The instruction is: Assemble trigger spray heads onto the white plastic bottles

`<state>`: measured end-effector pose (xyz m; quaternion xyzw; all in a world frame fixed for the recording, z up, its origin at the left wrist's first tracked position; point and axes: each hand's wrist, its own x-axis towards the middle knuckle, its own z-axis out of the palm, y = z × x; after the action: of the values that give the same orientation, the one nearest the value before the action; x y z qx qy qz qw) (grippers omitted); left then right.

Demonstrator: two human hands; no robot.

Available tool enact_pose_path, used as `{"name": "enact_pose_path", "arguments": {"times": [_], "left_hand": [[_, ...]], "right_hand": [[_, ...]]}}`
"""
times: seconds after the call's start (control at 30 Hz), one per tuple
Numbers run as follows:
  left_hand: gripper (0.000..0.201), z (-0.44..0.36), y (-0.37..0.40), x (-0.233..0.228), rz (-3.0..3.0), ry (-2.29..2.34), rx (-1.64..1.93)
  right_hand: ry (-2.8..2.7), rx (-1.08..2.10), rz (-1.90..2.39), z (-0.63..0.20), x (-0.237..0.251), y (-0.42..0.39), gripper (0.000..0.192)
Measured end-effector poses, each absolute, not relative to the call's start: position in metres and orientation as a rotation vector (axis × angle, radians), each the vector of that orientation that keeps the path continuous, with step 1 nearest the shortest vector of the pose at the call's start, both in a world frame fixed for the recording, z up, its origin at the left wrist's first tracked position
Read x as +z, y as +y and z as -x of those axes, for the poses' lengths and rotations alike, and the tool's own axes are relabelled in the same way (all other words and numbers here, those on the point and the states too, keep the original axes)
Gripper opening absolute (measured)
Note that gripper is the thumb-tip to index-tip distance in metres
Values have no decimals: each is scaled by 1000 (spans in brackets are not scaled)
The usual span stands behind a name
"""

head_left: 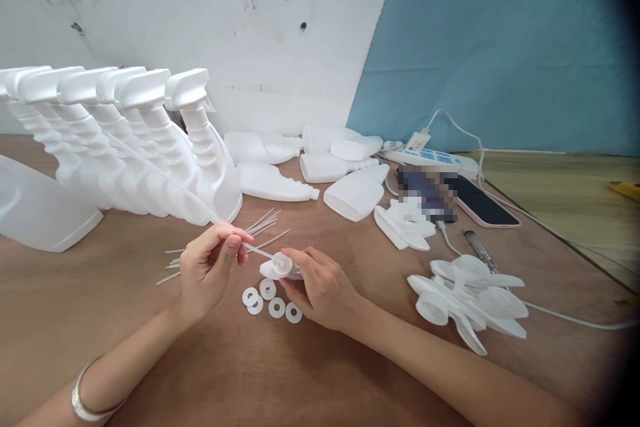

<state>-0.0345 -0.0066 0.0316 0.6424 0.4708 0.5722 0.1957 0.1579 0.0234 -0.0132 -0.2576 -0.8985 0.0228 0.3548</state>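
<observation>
My left hand [213,267] pinches a long thin white dip tube [175,188], which slants from the upper left down to the right. The tube's lower end meets the round underside of a white trigger sprayer head [283,265]; whether it sits inside the opening I cannot tell. My right hand [323,287] is closed around that sprayer head, its fingers hiding most of the body. Several flat white ring washers [277,307] lie on the table just below the hands. More loose tubes [263,222] are spread behind and beside my left hand.
White bottles with sprayers fitted [200,147] stand in rows at the left, one capless bottle [45,207] leaning nearby. Several bare bottles [356,192] lie at the back. Sprayer heads [470,300] are piled right, near a phone [483,201], cables and a power strip [435,159].
</observation>
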Motion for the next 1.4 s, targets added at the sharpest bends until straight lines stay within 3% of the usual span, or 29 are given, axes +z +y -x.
{"name": "enact_pose_path", "arguments": {"times": [0.33, 0.67, 1.4], "left_hand": [[19, 32, -4, 36, -1788, 1447, 1551], [14, 25, -4, 21, -2093, 1295, 1253], [14, 8, -6, 17, -2246, 1393, 1286]], "right_hand": [[-2336, 67, 669, -158, -14, 23, 33], [-2344, 90, 669, -158, -15, 25, 33], [-2351, 69, 662, -158, -16, 24, 28]]}}
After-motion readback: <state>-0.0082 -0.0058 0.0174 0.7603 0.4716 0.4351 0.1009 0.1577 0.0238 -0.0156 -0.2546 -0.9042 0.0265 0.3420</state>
